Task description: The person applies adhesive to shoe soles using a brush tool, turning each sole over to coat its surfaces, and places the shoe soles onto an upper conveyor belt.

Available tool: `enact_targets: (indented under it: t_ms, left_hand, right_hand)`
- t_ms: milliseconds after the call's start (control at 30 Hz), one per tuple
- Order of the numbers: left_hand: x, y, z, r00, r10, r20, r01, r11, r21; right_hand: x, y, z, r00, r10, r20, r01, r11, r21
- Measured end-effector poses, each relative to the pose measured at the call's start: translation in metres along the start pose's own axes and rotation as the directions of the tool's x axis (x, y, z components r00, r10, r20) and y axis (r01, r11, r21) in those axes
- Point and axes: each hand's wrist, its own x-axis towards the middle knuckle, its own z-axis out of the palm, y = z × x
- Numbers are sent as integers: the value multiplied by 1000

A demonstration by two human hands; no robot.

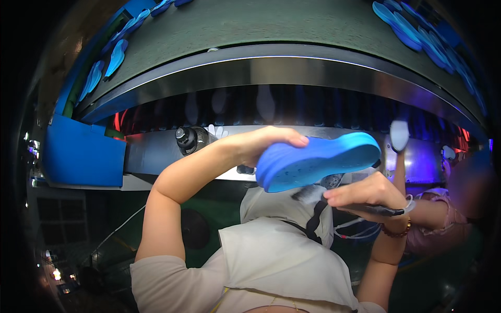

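A blue shoe sole [321,161], shading from deep to light blue, is raised in front of my chest. My left hand [274,140] grips it at its left end, fingers closed over the upper edge. Just below the sole, my right hand [368,190] is closed round a brush [311,194] with pale bristles and a dark handle. The bristles lie close under the sole's lower edge; whether they touch it I cannot tell. A bracelet circles my right wrist.
A green conveyor belt [271,26] with a metal rim [276,68] spans the far side. Blue soles lie at its left [116,58] and right [412,31]. Beyond my left forearm stands a black-topped bottle [190,140]. At right, a co-worker's arm [400,169] reaches toward a pale sole-shaped piece [399,136].
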Motion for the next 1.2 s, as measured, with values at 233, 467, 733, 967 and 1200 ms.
enact_targets:
  t_ms: [233, 467, 733, 967, 1200]
  left_hand:
    - [-7, -9, -6, 999, 37, -6, -37, 999, 18]
    - [-21, -13, -21, 977, 159, -139, -144, 983, 114]
    - [50, -60, -3, 750, 660, 44, -470, 577, -668]
    - [57, -63, -14, 771, 548, -324, -625, 555, -550]
    - [43, -55, 11, 754, 625, -202, -584, 498, -641]
  right_hand:
    - [-16, 0, 6, 998, -25, -58, 23, 999, -26]
    - [-22, 11, 18, 964, -66, -259, 64, 998, -16]
    - [0, 12, 28, 841, 92, -533, -37, 993, 113]
    - [27, 24, 54, 877, -308, -369, 124, 887, -446]
    - [30, 13, 30, 875, -138, -464, 87, 988, -130]
